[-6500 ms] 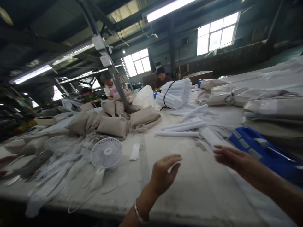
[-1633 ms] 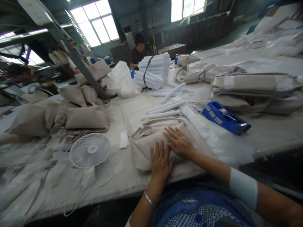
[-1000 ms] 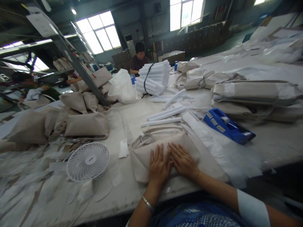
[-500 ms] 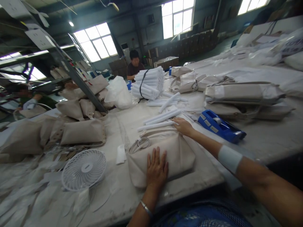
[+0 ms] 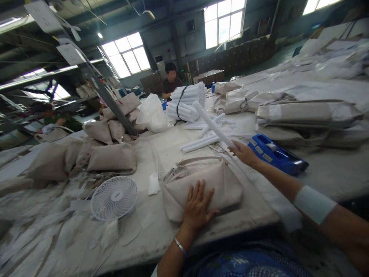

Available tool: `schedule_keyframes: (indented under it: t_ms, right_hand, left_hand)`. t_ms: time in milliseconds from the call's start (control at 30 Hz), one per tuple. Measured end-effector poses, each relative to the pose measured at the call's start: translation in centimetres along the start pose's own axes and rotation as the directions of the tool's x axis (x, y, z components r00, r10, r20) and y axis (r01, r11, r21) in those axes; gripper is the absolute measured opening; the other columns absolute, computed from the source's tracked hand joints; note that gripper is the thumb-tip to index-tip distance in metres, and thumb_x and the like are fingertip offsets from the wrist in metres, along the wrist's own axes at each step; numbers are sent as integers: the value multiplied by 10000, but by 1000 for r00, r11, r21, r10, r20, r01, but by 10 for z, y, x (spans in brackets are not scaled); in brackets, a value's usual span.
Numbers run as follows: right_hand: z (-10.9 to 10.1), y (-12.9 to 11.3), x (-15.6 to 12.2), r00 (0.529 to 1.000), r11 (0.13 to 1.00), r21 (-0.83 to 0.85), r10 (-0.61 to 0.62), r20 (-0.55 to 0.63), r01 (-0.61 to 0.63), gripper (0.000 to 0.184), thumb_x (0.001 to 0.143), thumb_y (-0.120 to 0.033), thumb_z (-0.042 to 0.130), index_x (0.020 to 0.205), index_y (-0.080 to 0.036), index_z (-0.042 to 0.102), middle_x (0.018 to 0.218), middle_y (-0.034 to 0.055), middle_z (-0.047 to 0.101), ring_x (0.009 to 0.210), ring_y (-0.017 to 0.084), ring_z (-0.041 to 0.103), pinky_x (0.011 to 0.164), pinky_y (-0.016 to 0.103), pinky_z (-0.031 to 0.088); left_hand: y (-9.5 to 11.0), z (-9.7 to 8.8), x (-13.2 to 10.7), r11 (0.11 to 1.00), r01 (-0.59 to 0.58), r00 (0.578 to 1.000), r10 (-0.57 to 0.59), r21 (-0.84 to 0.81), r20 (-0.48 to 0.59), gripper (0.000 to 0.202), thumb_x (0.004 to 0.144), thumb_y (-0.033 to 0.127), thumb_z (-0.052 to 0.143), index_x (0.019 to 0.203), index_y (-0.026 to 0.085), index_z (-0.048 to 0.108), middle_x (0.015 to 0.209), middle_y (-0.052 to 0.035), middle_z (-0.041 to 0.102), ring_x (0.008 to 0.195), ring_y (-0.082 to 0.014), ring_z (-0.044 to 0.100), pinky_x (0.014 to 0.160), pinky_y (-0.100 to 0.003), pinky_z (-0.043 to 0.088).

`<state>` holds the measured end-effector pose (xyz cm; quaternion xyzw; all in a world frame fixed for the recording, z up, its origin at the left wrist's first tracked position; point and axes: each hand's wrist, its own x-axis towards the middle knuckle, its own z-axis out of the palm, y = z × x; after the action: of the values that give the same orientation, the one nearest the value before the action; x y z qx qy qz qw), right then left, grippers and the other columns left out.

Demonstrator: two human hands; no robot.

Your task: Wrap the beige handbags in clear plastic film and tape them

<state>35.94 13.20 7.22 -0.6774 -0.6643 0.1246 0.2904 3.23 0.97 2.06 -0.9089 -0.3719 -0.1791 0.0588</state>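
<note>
A beige fabric bag (image 5: 221, 181) with a strap and metal ring lies on the table in front of me. My left hand (image 5: 198, 206) rests flat on its near edge, fingers spread. My right hand (image 5: 245, 153) is beyond the bag, closed around the lower end of a white rolled tube (image 5: 211, 123) that slants up and away from the table. Two more white tubes (image 5: 198, 143) lie on the table just past the bag.
A blue tape dispenser (image 5: 276, 154) sits right of my right hand. A bundle of white tubes (image 5: 187, 100), stuffed beige bags (image 5: 112, 157), a small white fan (image 5: 114, 197) and wrapped bags (image 5: 305, 112) crowd the table. A person (image 5: 171, 80) sits at the far side.
My right hand left the bag, reached to the loose white tubes and lifted one off the table. My left hand stayed flat on the bag.
</note>
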Motion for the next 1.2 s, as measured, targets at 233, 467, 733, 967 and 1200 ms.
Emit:
schedule_keyframes:
  t_ms: [233,467,733,967,1200]
  right_hand:
    - [-77,56,-144,954,899,433,-189,232,72,522,895,-619,605,1255,-255,702,1010,100,763,888,270,734,776,353,605]
    - [-58,39,-203,924,926,262,-328,198,273,275,901,-487,649,1086,-326,772,1068,52,751,1001,269,711,910,410,595]
    - [57,-21,-201,932,966,146,-155,-327,212,375,804,-108,509,1127,-233,650,1037,76,694,1013,278,662,912,461,586]
    - [57,-19,-214,933,967,87,-205,-297,240,305,917,-234,550,1222,-226,551,1198,113,627,1158,299,595,1007,491,534]
    - [27,-9,-214,984,899,416,171,-46,-137,353,914,-459,602,1162,-213,653,1034,91,721,867,253,706,790,399,622]
  left_hand:
    - [-2,-14,5,994,-6,987,24,-113,157,926,768,459,743,1552,288,281,1669,-138,50,1525,-375,99,1189,-601,225]
    - [-8,-30,20,988,25,951,24,-155,308,870,792,431,724,1543,294,306,1660,-154,111,1520,-360,141,1195,-573,223]
    - [-10,-37,25,987,13,933,45,-160,357,918,788,650,665,1542,263,312,1641,-198,164,1508,-380,177,1174,-602,248]
    - [-4,-31,19,991,35,952,6,-127,307,952,735,333,784,1546,284,287,1657,-174,118,1519,-367,140,1195,-584,222]
    - [-4,-29,18,989,41,952,5,-142,305,938,758,444,772,1545,283,287,1657,-176,119,1522,-367,126,1193,-591,218]
